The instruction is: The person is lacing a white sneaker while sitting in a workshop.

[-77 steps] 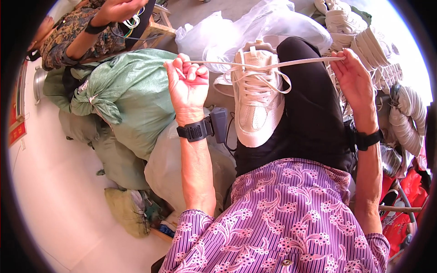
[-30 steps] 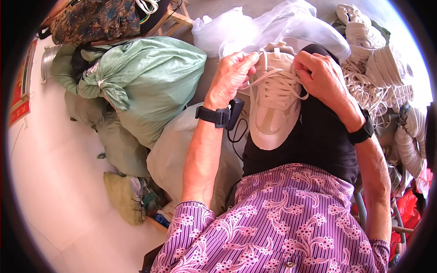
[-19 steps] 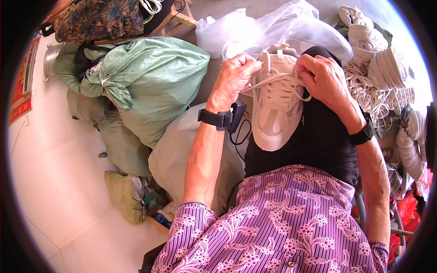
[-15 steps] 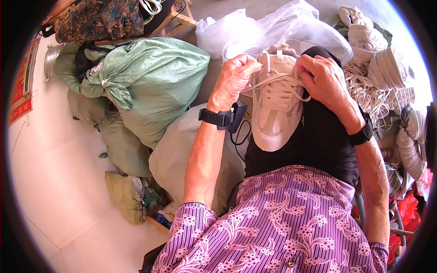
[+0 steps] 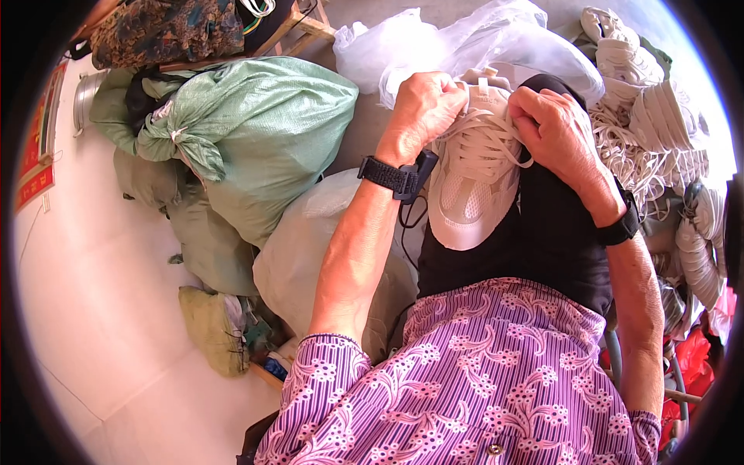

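Observation:
A cream-coloured sneaker (image 5: 469, 194) rests on my lap over black trousers, its toe pointing toward me. Flat pale shoelaces (image 5: 484, 147) criss-cross its front up to the tongue (image 5: 488, 91). My left hand (image 5: 431, 107) is closed in a pinch at the upper left eyelets, with the lace end hidden in its fingers. On the other side of the tongue, my right hand (image 5: 554, 128) is curled closed against the upper right edge of the shoe, gripping lace; a loop of it hangs below the fingers.
To the left stands a tied green woven sack (image 5: 271, 132), with a whitish sack (image 5: 325, 248) nearer me. Clear plastic bags (image 5: 465, 46) lie beyond the shoe. On the right are piled laces (image 5: 620, 147) and more sneakers (image 5: 624, 58). Red plastic (image 5: 694, 364) shows low at right.
My left hand has moved up and right, closer against the shoe's upper eyelets; the lace stretched out to the left before is now drawn in. My right hand has barely shifted.

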The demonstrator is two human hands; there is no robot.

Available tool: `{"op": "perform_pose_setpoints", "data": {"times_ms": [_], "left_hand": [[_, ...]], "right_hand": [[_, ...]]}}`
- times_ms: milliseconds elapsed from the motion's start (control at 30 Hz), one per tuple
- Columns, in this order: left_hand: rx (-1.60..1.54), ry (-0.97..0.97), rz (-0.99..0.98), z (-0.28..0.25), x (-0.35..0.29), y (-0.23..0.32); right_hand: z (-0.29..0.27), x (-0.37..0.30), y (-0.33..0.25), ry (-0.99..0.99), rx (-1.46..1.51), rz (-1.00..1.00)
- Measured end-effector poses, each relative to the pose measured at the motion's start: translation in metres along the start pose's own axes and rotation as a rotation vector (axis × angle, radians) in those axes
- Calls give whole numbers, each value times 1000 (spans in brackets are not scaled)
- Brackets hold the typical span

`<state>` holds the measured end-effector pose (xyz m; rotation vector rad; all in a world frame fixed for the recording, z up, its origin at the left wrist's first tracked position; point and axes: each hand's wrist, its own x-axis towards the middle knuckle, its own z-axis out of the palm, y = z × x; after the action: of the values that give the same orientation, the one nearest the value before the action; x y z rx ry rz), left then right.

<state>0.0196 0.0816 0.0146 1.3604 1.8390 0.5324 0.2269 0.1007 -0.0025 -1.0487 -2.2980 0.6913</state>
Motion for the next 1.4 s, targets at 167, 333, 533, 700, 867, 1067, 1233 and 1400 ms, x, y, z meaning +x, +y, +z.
{"op": "perform_pose_setpoints", "data": {"times_ms": [167, 333, 533, 700, 867, 1067, 1233, 1400], "left_hand": [[-222, 37, 110, -1, -12, -26], [-498, 64, -55, 3, -21, -46], [-643, 17, -143, 19, -25, -43], [-644, 32, -126, 19, -26, -43], [-688, 85, -114, 11, -26, -35], [-670, 86, 27, 9, -15, -18], [-646, -10, 58, 18, -4, -24], [-1017, -114, -159, 4, -11, -55]], "right_hand": [[-14, 6, 0, -116, 125, 63], [-1, 50, 2, -5, 39, -189], [28, 55, -7, -219, 144, -76], [33, 59, -7, -305, 218, 15], [29, 57, 0, -258, 99, -31], [-20, 40, 37, -125, -237, -55], [-44, 15, 47, -133, -217, 71], [-26, 20, 32, -106, -14, 9]]}}
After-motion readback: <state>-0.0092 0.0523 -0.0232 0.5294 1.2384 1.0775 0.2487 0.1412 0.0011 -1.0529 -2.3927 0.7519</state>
